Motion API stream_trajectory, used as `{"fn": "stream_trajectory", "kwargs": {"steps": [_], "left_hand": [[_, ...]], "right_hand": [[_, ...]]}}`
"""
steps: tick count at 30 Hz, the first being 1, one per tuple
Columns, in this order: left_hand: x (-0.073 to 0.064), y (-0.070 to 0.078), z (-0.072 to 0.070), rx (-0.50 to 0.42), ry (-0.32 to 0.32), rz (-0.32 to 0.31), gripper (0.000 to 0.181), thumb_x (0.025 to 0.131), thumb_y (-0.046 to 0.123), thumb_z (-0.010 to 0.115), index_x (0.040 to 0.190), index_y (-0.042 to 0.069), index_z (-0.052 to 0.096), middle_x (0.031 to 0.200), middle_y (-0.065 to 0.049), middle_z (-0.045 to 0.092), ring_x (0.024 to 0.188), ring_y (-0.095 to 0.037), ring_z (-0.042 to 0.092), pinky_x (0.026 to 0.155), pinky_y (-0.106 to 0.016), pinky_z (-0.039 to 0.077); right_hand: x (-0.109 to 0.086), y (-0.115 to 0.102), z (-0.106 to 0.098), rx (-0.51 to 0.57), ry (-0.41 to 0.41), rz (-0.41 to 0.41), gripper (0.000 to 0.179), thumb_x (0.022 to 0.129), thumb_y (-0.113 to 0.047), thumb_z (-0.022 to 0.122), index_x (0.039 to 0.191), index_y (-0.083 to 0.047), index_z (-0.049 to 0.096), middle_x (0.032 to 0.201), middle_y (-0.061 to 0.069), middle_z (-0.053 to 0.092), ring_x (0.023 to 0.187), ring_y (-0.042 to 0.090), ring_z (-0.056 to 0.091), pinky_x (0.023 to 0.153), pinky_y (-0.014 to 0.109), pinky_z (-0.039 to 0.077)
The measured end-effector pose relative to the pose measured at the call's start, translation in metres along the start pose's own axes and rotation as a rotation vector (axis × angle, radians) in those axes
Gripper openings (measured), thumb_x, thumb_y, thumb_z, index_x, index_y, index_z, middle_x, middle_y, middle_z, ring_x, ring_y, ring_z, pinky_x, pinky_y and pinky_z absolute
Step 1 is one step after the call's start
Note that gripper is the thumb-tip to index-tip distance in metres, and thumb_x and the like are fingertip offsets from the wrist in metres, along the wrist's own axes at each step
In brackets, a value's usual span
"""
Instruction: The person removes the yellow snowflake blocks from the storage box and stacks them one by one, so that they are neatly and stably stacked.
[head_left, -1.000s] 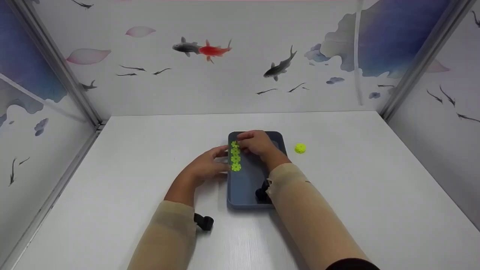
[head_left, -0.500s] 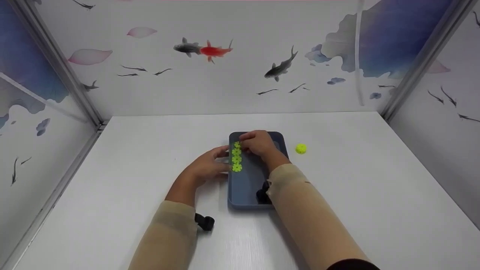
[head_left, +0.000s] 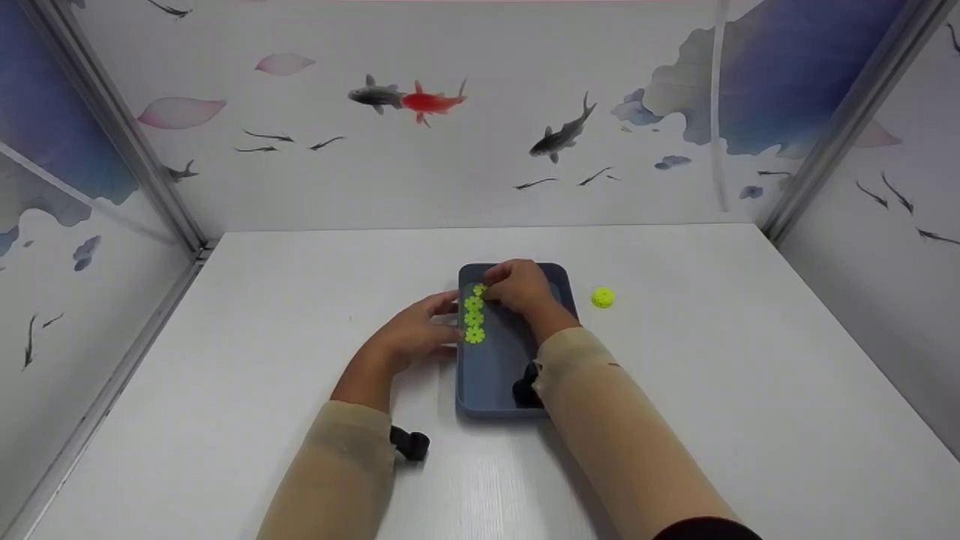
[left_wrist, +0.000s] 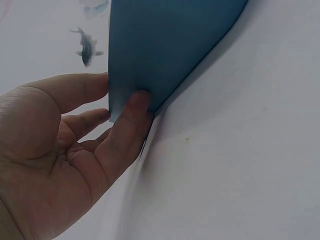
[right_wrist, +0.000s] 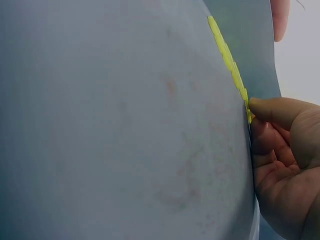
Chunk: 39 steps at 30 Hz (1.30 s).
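Observation:
In the head view a blue-grey tray (head_left: 491, 386) holds a row of several yellow-green snowflake discs (head_left: 474, 319) along its left side. My right hand (head_left: 517, 286) reaches into the tray's far part and pinches the farthest disc (head_left: 480, 289) between thumb and fingers. That disc sits slightly right of the others. The right wrist view shows the thumb (right_wrist: 272, 107) on the row's end, edge-on. My left hand (head_left: 412, 330) holds the tray's left wall, fingertips against its outside in the left wrist view, the thumb at the rim.
A small pile of yellow discs (head_left: 602, 298) lies on the white table (head_left: 712, 337) right of the tray. Patterned panels stand behind and at both sides. Black wrist cameras (head_left: 411, 445) hang below each wrist, the right one over the tray.
The farthest disc has shifted a little to the right with my right hand, out of line with the row. My left hand stays at the tray's side.

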<state>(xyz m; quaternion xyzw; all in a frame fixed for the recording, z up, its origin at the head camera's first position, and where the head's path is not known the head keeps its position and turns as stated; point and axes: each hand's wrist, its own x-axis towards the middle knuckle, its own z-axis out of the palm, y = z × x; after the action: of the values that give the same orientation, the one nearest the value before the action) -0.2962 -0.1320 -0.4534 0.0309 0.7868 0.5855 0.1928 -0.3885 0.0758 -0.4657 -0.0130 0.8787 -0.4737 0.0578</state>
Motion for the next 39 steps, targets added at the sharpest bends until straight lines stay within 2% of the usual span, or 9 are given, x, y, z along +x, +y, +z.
{"fn": "stream_trajectory", "kwargs": {"steps": [5, 19, 25, 28, 33, 39], "left_hand": [[0.000, 0.000, 0.000, 0.001, 0.001, 0.000, 0.085, 0.093, 0.009, 0.077, 0.167, 0.027, 0.040, 0.166, -0.003, 0.047, 0.136, -0.024, 0.064, 0.109, -0.044, 0.061], [0.000, 0.000, -0.001, -0.030, -0.009, 0.012, 0.085, 0.093, 0.005, 0.076, 0.167, 0.024, 0.039, 0.168, -0.007, 0.045, 0.137, -0.027, 0.064, 0.107, -0.044, 0.062], [0.000, 0.001, -0.001, -0.026, -0.019, 0.010, 0.082, 0.095, 0.006, 0.074, 0.167, 0.025, 0.039, 0.169, -0.007, 0.044, 0.138, -0.026, 0.064, 0.109, -0.043, 0.061], [0.000, 0.002, -0.001, -0.028, -0.020, 0.004, 0.083, 0.096, 0.006, 0.074, 0.168, 0.025, 0.039, 0.169, -0.006, 0.044, 0.138, -0.026, 0.064, 0.109, -0.043, 0.061], [0.001, 0.000, -0.002, -0.037, -0.032, 0.009, 0.082, 0.096, 0.004, 0.073, 0.168, 0.024, 0.038, 0.168, -0.007, 0.044, 0.140, -0.028, 0.062, 0.111, -0.044, 0.060], [0.002, 0.000, -0.001, -0.045, -0.037, 0.014, 0.082, 0.095, 0.004, 0.074, 0.167, 0.024, 0.039, 0.168, -0.008, 0.045, 0.138, -0.027, 0.064, 0.110, -0.045, 0.061]], "right_hand": [[-0.001, -0.002, 0.000, -0.022, 0.014, 0.001, 0.036, 0.088, -0.010, 0.084, 0.124, -0.010, 0.078, 0.123, 0.010, 0.077, 0.112, 0.027, 0.071, 0.099, 0.042, 0.062], [-0.004, -0.007, -0.003, -0.137, -0.002, 0.050, 0.036, 0.090, -0.015, 0.085, 0.125, -0.011, 0.079, 0.123, 0.010, 0.075, 0.109, 0.027, 0.071, 0.098, 0.043, 0.063], [-0.003, -0.004, -0.007, -0.172, -0.013, 0.013, 0.032, 0.091, -0.020, 0.083, 0.122, -0.011, 0.081, 0.122, 0.010, 0.078, 0.105, 0.026, 0.073, 0.094, 0.043, 0.065], [-0.002, -0.002, -0.009, -0.130, -0.019, 0.001, 0.027, 0.091, -0.018, 0.082, 0.117, -0.011, 0.082, 0.117, 0.009, 0.079, 0.098, 0.024, 0.074, 0.088, 0.039, 0.065], [0.000, 0.001, -0.014, 0.021, -0.028, 0.016, 0.024, 0.093, -0.015, 0.075, 0.115, -0.009, 0.082, 0.110, 0.011, 0.079, 0.088, 0.020, 0.074, 0.075, 0.032, 0.062], [0.000, -0.001, -0.016, 0.152, -0.013, 0.064, 0.024, 0.098, -0.020, 0.068, 0.117, -0.014, 0.082, 0.108, 0.009, 0.077, 0.088, 0.021, 0.073, 0.076, 0.031, 0.062]]}}
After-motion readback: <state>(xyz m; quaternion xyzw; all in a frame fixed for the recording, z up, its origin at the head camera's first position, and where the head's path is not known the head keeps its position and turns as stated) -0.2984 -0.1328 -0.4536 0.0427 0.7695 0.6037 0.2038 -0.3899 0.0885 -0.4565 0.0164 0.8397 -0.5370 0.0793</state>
